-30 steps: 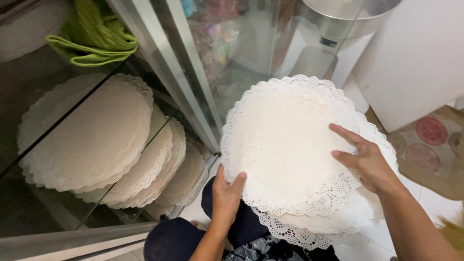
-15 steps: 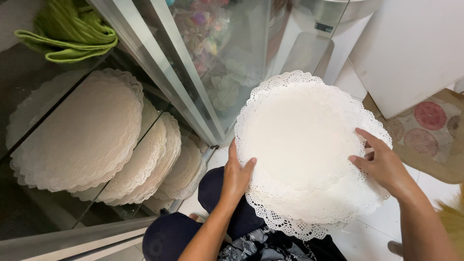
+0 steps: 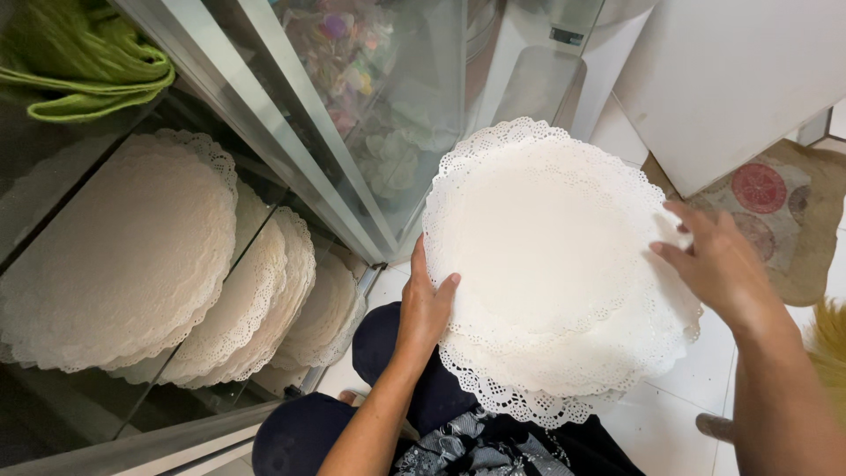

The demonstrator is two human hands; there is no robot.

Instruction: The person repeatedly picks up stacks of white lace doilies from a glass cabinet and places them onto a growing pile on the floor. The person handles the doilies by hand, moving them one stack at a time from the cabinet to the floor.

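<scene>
Both hands hold a stack of white paper doilies (image 3: 546, 264) at centre frame: left hand (image 3: 425, 304) and right hand (image 3: 718, 264) each grip an edge.

right hand (image 3: 718, 264) slid from doily stack (image 3: 551, 264) face to right edge, left hand (image 3: 425, 304) moved up

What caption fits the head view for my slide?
Left hand and right hand hold a stack of white paper doilies beside a glass cabinet holding more doilies.
</scene>
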